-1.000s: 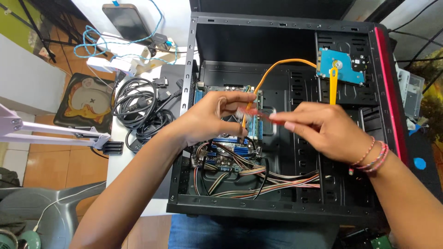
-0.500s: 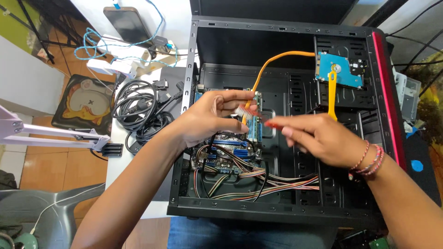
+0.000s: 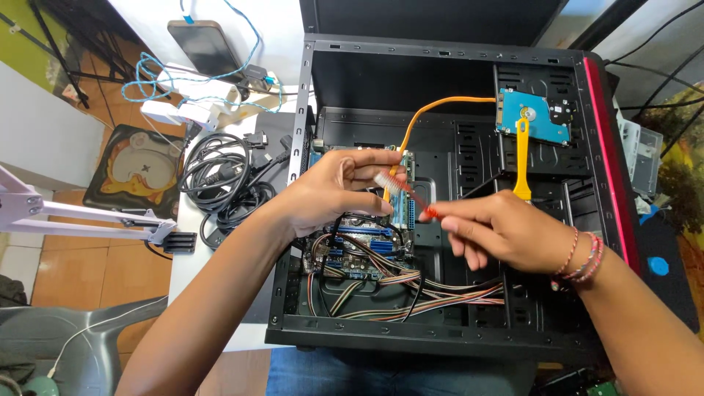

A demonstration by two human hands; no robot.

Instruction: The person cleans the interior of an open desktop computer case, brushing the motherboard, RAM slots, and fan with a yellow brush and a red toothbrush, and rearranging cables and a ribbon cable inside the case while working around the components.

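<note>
Here the right hand (image 3: 506, 235) pinches a small red-handled brush (image 3: 405, 192), bristles tilted up toward the left hand (image 3: 341, 192), whose fingers curl shut around a flat green circuit module (image 3: 402, 192) held over the open black computer case (image 3: 447, 323). Brushing dust off the module seems the step in hand; more strokes call for short, light sweeps. An orange data cable (image 3: 433, 110) arcs just behind to the blue hard drive (image 3: 533, 116) at far right. Striped wire bundles (image 3: 411, 290) crowd the near floor; open room lies above the blue motherboard (image 3: 359, 246). Black cables (image 3: 224, 183) rest left on the white worktop (image 3: 187, 249).
</note>
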